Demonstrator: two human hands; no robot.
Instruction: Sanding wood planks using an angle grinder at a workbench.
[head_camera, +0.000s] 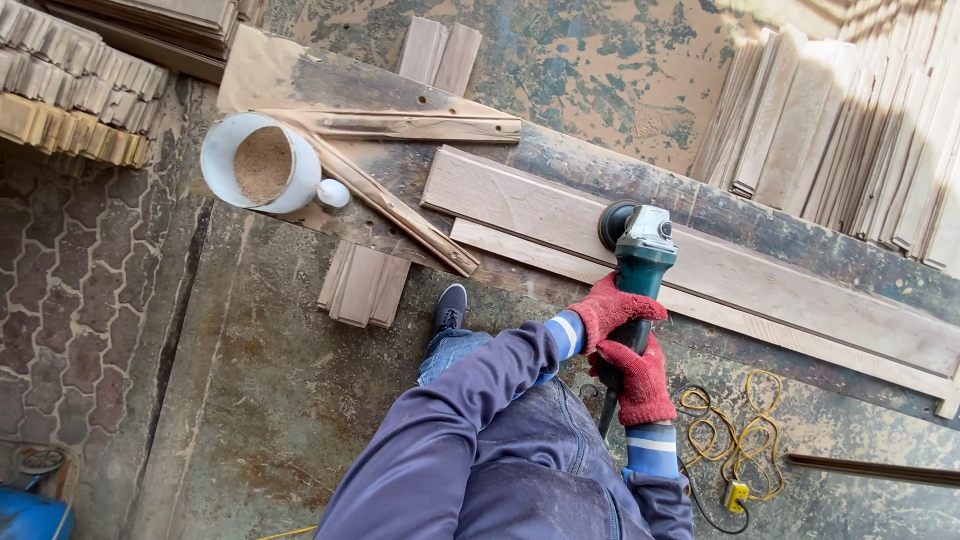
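Red knit gloves covered both hands, and both were clenched round the dark body of a green grinder (640, 262). The left hand (612, 310) gripped it farther along, just behind the grey head; the right hand (640, 382) gripped the near end, touching the left, with the cord dropping from below it. The grinder's round black disc rested on a long pale plank (760, 270) that ran from the middle of the scene away to the right, on a worn workbench (300, 75). A second plank (720, 310) lay along the first one's near edge. So the tool sat just beyond the hands, its head on the wood.

Left of it, a white bucket (262, 163) of sawdust stood on the bench beside two thin crossed strips (400, 205). Short boards (362, 285) leaned below the bench near a dark shoe (450, 305). A yellow cable (730, 440) lay coiled on the floor to the right, and stacked slats (850, 130) filled the far right.
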